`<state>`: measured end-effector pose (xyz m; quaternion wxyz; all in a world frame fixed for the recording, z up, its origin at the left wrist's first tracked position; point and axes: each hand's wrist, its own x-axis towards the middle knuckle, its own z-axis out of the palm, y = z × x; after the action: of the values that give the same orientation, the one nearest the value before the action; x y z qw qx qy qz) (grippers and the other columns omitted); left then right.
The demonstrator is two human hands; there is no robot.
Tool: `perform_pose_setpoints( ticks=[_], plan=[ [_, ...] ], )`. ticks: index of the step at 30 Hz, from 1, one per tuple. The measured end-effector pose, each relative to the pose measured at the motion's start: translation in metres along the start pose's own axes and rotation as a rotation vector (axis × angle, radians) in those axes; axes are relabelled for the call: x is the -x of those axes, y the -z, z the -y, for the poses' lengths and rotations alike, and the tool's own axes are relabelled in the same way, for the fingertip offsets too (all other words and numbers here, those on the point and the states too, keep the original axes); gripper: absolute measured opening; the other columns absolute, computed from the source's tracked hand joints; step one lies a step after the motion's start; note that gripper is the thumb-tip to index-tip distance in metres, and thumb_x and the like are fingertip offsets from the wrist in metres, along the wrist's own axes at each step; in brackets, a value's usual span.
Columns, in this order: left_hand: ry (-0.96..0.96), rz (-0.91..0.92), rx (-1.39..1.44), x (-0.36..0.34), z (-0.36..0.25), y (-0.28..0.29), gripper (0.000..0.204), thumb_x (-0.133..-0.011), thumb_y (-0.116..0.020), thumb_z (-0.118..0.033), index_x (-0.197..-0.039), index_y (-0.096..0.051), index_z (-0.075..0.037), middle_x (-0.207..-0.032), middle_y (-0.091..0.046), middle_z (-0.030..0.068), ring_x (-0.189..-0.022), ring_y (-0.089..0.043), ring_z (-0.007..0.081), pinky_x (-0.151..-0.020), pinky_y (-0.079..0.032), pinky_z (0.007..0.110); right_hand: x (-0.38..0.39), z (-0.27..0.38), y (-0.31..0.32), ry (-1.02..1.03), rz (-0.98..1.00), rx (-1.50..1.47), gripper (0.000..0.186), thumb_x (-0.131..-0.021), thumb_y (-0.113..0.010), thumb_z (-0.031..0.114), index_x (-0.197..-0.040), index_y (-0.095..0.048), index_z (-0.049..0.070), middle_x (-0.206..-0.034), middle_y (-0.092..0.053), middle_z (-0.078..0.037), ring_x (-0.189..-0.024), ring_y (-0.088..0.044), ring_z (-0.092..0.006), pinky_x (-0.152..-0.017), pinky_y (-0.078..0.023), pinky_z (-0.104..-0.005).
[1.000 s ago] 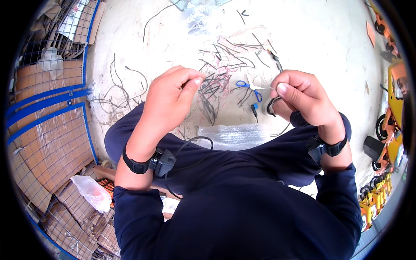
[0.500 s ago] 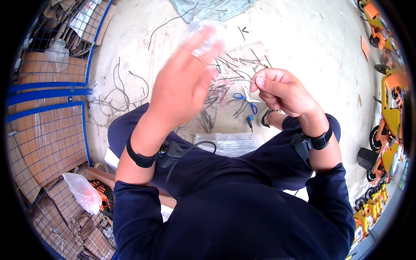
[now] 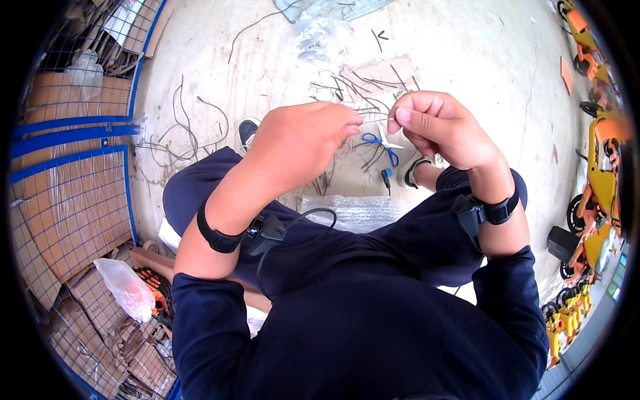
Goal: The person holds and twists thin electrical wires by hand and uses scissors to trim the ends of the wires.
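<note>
A thin wire [image 3: 377, 121] spans the small gap between my two hands above the floor. My left hand [image 3: 297, 143] pinches its left end, with the fingertips drawn together. Thumb and curled forefinger of my right hand [image 3: 443, 132] close on the other end. Just beneath the hands, scissors with blue handles [image 3: 391, 155] lie with their blades spread. Close to them is a small black and blue connector [image 3: 386, 179]. Several dark cut wire pieces [image 3: 341, 87] are scattered beyond the hands, some of them hidden by my left hand.
A cardboard piece [image 3: 387, 72], a clear plastic bag [image 3: 320, 43] and a blue cloth [image 3: 347, 9] lie farther off. Bubble wrap [image 3: 350, 208] is between my legs. Long loose cables [image 3: 190, 137] curl at left beside a blue mesh cage [image 3: 133, 193]. Yellow-orange wheeled machines [image 3: 603, 153] line the right.
My left hand, blurred and open before, has come down and turned toward the right hand, its fingers now closed at the wire. The right hand has shifted slightly right and stays pinched.
</note>
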<state>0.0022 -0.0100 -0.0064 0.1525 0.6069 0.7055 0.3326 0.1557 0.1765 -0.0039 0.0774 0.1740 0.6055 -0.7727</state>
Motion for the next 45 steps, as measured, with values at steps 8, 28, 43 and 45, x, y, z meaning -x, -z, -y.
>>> perform_pose_setpoints(
  ticks=[8, 28, 43, 45],
  plan=[
    [0.367, 0.222, 1.240, -0.005, -0.011, 0.006, 0.020, -0.094, -0.055, -0.014, -0.103, -0.063, 0.002, -0.085, -0.069, 0.0135, -0.064, -0.057, 0.0086, -0.054, -0.042, 0.019, -0.009, -0.003, -0.007, 0.068, -0.020, -0.083, 0.023, -0.098, -0.050, 0.023, -0.090, -0.060, 0.003, -0.060, -0.044, 0.005, -0.048, -0.032, -0.0034, -0.044, -0.026, -0.0183],
    [0.462, -0.111, 0.828, -0.018, 0.002, -0.029, 0.022, -0.095, -0.056, -0.017, -0.103, -0.065, 0.001, -0.093, -0.070, 0.0098, -0.057, -0.047, 0.0021, -0.051, -0.039, 0.017, -0.006, -0.002, -0.024, 0.748, -0.253, 0.760, 0.006, -0.083, -0.063, 0.005, -0.087, -0.065, 0.002, -0.073, -0.062, -0.011, -0.065, -0.060, -0.0280, -0.057, -0.048, -0.0335],
    [0.476, 0.157, 1.468, -0.012, 0.001, -0.037, 0.030, -0.100, -0.044, -0.021, -0.113, -0.058, 0.002, -0.098, -0.066, 0.0171, -0.052, -0.037, 0.0027, -0.048, -0.032, 0.016, -0.018, -0.014, -0.009, 0.636, -0.478, 0.727, 0.005, -0.082, -0.067, 0.007, -0.085, -0.069, 0.004, -0.068, -0.062, -0.008, -0.059, -0.059, -0.0213, -0.052, -0.045, -0.0296],
    [0.485, 0.184, 1.480, -0.011, 0.002, -0.035, 0.029, -0.099, -0.046, -0.021, -0.113, -0.058, 0.002, -0.098, -0.066, 0.0169, -0.052, -0.038, 0.0026, -0.048, -0.033, 0.017, -0.021, -0.017, -0.011, 0.651, -0.452, 0.734, 0.005, -0.082, -0.066, 0.007, -0.085, -0.069, 0.004, -0.068, -0.062, -0.009, -0.059, -0.059, -0.0221, -0.052, -0.046, -0.0298]
  ],
)
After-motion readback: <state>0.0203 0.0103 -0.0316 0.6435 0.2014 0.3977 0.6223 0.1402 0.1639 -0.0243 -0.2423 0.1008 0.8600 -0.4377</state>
